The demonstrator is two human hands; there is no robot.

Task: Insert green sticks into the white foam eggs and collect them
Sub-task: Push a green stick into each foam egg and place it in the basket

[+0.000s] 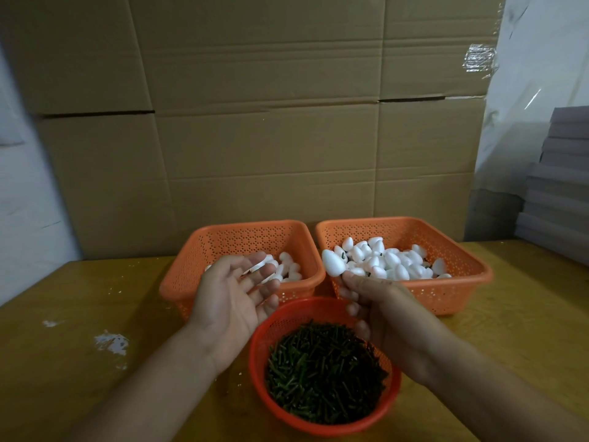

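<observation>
Above the right basket (471, 266) I see the right hand (382, 301) pinching a foam egg (333, 262) at its fingers; left hand (236, 291) open, empty. Loose pinch may drop it beside the sticks (325, 374).

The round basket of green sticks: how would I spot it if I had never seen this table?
Start at the wooden table in front of the cardboard wall. Two orange rectangular baskets, the left basket and the right basket, sit side by side holding white foam eggs. Nearer the person, between the forearms, sits the round basket: the only round, redder one, filled with dark green sticks.
</observation>
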